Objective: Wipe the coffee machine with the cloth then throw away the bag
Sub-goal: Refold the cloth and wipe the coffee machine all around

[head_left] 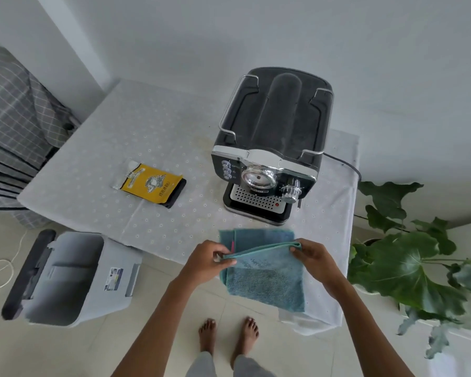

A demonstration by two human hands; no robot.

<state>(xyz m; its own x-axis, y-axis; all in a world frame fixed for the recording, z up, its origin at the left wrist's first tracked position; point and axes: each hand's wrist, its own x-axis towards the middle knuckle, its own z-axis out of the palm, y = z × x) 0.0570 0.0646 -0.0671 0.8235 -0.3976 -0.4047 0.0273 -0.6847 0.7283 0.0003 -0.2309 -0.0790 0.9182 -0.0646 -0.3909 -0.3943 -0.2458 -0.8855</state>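
White tablecloth [152, 137] holds the espresso machine [269, 142] and yellow coffee bag [151, 186]; left hand [204, 261] and right hand [314, 258] pinch the teal cloth's [267, 278] corners, likely readying a wiping face.

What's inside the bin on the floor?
The bin is open; only bare grey inner walls show. The lower part is in shadow, so I cannot tell what lies at the bottom.

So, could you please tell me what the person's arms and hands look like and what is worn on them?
The left arm and right arm are bare as far up as the view shows, with no sleeves. The left hand and right hand are ungloved, and no watch, bracelet or ring is visible on either.
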